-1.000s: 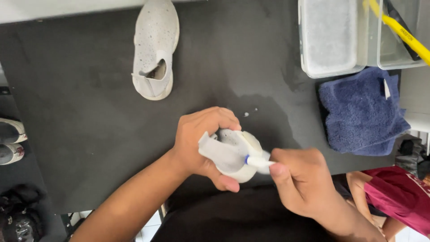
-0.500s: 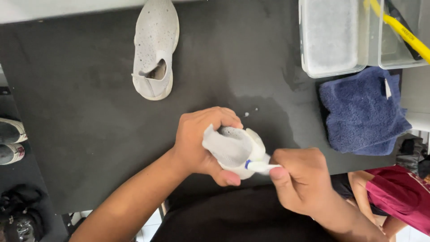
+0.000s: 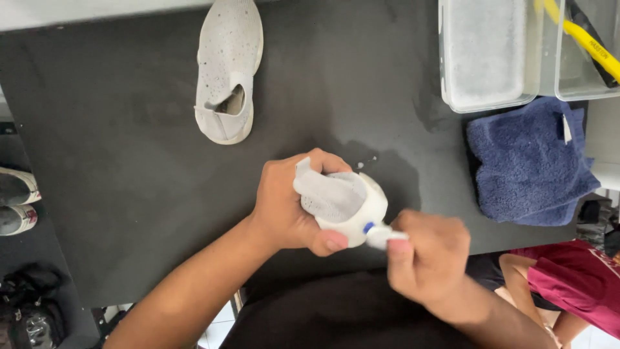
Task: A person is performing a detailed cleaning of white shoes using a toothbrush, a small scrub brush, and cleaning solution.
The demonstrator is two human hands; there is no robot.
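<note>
At the far left edge, off the dark surface (image 3: 129,194), parts of other shoes (image 3: 16,200) lie on the floor, with a black bag (image 3: 29,310) below them. On the surface toward the top left, a pale grey slip-on shoe (image 3: 227,71) lies alone, toe pointing away, well apart from the hands.

In the middle, near the front edge, the left hand (image 3: 287,207) holds a matching white shoe (image 3: 345,207) tilted up off the surface; its grip is wrapped round the heel, fingers curled over the top and the thumb pressed beneath the sole. A wet patch (image 3: 387,168) darkens the surface just behind it. The right hand (image 3: 429,258) meets the shoe at its lower right, its grip pressed tight around a small white brush with a blue band (image 3: 378,234), whose tip touches the sole's edge.

To the right, a folded blue towel (image 3: 526,161) lies near the surface's edge. Above it stand two clear plastic tubs (image 3: 491,52), a yellow-handled tool (image 3: 584,39) resting across the farther one. At the bottom right, another person's red sleeve (image 3: 575,281) shows.
</note>
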